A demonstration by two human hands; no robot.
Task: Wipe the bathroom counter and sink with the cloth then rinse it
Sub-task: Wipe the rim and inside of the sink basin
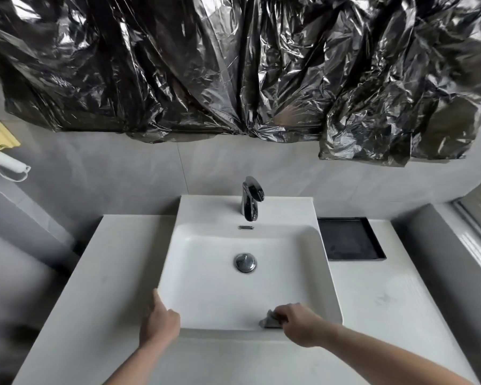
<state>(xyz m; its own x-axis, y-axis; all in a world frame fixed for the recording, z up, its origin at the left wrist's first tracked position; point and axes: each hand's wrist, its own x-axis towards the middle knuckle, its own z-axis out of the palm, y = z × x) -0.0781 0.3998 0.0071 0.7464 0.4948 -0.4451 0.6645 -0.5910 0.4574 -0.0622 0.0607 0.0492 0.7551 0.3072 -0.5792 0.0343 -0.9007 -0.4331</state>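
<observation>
A white rectangular sink [206, 273] is set in a white counter [95, 287]. Its chrome drain plug [245, 262] sits in the middle of the basin. A dark chrome tap [251, 198] stands at the back. My right hand [297, 322] presses a small grey cloth [270, 320] against the near right inner wall of the basin, close to the front rim. My left hand [159, 320] rests on the sink's near left corner, with the thumb over the rim. No water is running from the tap.
A black tray [347, 238] lies on the counter to the right of the sink. Crumpled black plastic sheeting [233, 65] covers the wall above. A white hair dryer [6, 162] hangs at the far left. A grey ledge and window frame [456, 259] run along the right.
</observation>
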